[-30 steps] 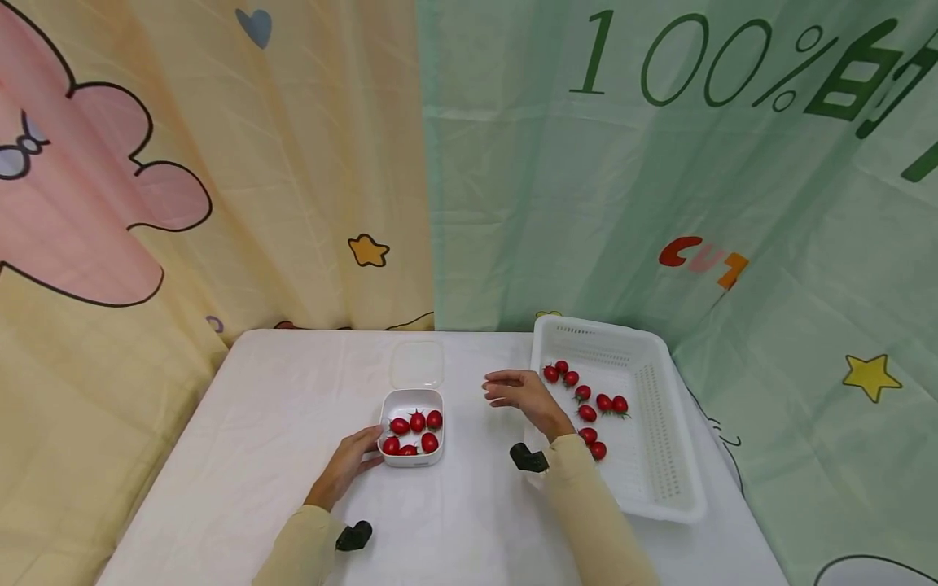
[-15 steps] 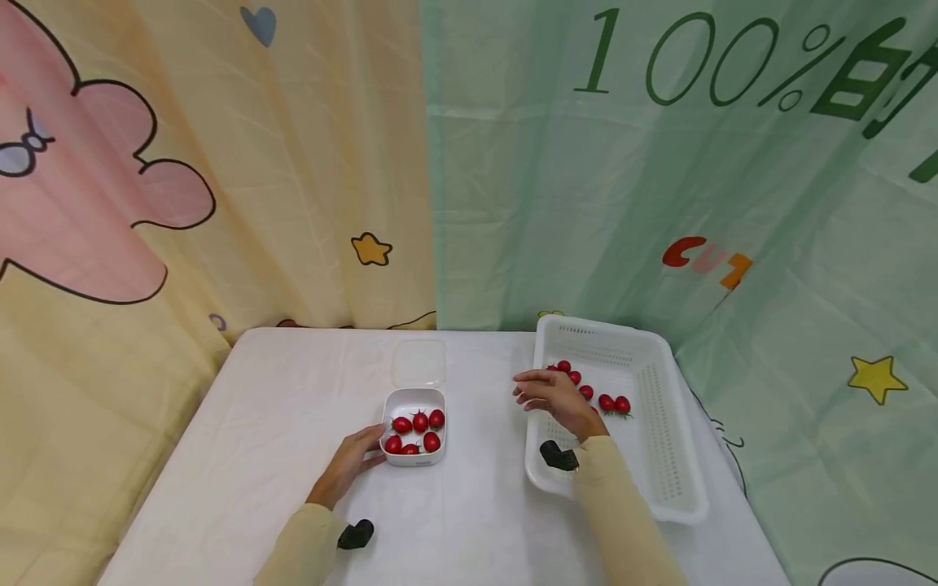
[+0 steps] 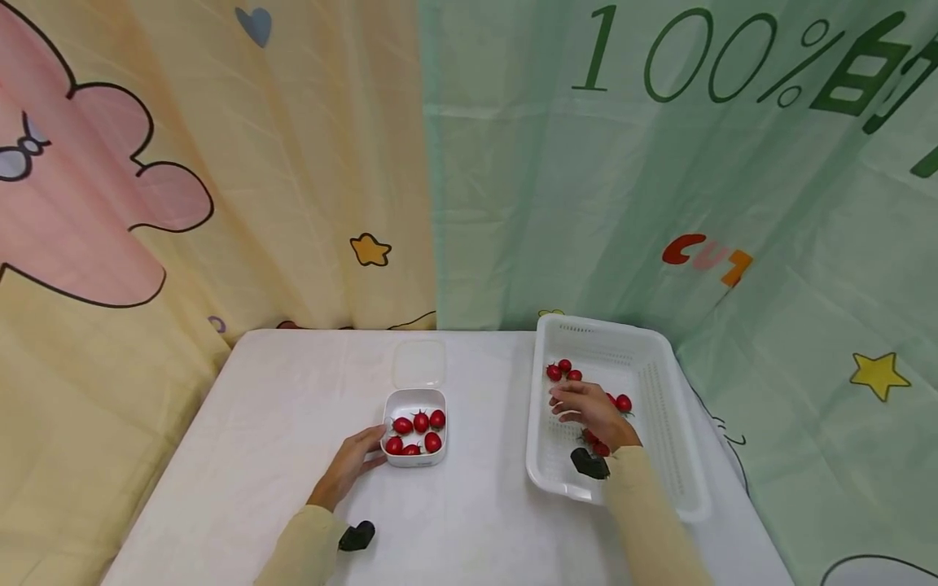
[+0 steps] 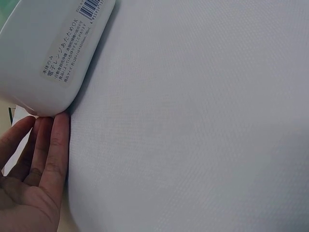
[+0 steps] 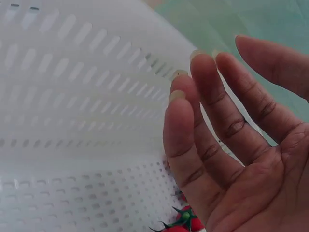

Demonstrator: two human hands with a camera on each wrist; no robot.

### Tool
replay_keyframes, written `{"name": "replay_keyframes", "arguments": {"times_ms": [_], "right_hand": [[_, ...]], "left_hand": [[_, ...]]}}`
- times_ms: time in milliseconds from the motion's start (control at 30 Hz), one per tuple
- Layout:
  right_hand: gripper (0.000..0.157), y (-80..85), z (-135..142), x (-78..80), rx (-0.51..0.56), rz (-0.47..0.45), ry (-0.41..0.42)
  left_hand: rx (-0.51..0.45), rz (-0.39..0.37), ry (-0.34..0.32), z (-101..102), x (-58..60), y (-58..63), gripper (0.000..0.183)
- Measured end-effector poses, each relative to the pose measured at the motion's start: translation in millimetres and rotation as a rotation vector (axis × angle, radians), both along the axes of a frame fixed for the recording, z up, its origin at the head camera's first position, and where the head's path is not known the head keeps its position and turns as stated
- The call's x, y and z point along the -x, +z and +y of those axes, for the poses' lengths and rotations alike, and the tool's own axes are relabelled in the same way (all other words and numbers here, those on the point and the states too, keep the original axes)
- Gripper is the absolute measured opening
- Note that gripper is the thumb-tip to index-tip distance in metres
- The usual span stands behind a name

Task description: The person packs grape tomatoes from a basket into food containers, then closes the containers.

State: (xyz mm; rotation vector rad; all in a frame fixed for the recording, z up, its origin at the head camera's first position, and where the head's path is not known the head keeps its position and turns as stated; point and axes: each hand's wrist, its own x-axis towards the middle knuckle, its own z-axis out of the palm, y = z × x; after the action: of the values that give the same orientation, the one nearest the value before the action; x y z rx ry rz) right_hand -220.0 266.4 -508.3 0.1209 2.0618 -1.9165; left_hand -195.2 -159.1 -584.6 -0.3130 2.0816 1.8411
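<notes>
Small red cherry tomatoes [image 3: 421, 422] with green stems lie in a white square box [image 3: 414, 461] on the table. My left hand [image 3: 350, 465] rests its fingertips against the box's left side; the left wrist view shows the extended fingers at the corner of the labelled box [image 4: 53, 63]. Over the white perforated basket [image 3: 663, 468] hovers my right hand [image 3: 592, 409], its fingers loosely bent and nothing between them. More tomatoes [image 3: 554, 373] lie in the basket around that hand, some partly hidden beneath it. In the right wrist view, tomatoes [image 5: 196, 223] show below the palm.
A translucent lid [image 3: 419, 364] lies flat just behind the box. White cloth covers the table [image 3: 293, 382]. Printed curtains [image 3: 498, 203] hang along its back and sides. A black wrist mount [image 3: 589, 463] sticks out from the right sleeve, over the basket.
My right hand has moved rightward from beside the basket to above the tomatoes inside it, lowering slightly. The left hand and box stay in place.
</notes>
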Motion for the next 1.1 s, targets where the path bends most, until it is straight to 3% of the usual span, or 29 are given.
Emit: {"name": "replay_keyframes", "arguments": {"times_ms": [167,400,567,900,1100], "right_hand": [[0.019,-2.9,20,-5.7,-0.024,-0.025,-0.031],[0.041,-9.9,44,-17.6,-0.166,-0.125,-0.114],[0.044,-12.7,58,-26.4,-0.250,-0.154,-0.154],[0.054,-14.7,73,-34.4,-0.341,-0.208,-0.159],[0.046,-12.7,71,-34.1,-0.357,-0.220,-0.132]], "left_hand": [[-0.002,0.002,0.002,2,1.2,-0.2,0.057],[-0.005,0.002,-0.007,3,2.4,-0.5,0.060],[-0.003,0.000,0.000,3,1.8,0.6,0.059],[0.003,-0.001,-0.002,1,-2.1,2.4,0.061],[0.012,0.000,-0.002,1,-1.8,2.2,0.061]]}}
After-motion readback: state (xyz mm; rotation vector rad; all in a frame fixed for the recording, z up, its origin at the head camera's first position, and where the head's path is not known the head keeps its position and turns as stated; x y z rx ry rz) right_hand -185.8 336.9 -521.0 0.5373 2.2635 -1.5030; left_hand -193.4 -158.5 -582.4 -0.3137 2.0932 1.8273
